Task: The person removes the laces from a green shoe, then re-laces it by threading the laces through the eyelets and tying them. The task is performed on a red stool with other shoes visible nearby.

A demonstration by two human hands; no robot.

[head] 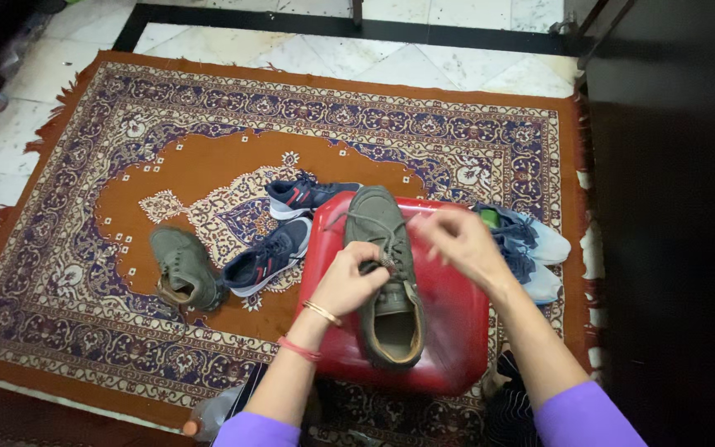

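Observation:
An olive-green shoe [386, 323] lies toe-away on a red stool [457, 331] in front of me. My left hand [349, 277] rests on the shoe's laces near the tongue, fingers pinched on a lace. My right hand [461, 240] is raised just right of the shoe and blurred, pulling a thin lace strand that runs across the shoe's top. Both wrists come out of purple sleeves, and the left wrist wears bangles.
The matching olive shoe [182, 269] lies on the patterned orange rug [84, 207] to the left. Two navy sneakers [279, 248] sit beside the stool, and light-blue sneakers [531, 248] lie to its right. Dark furniture [672, 207] stands at the right.

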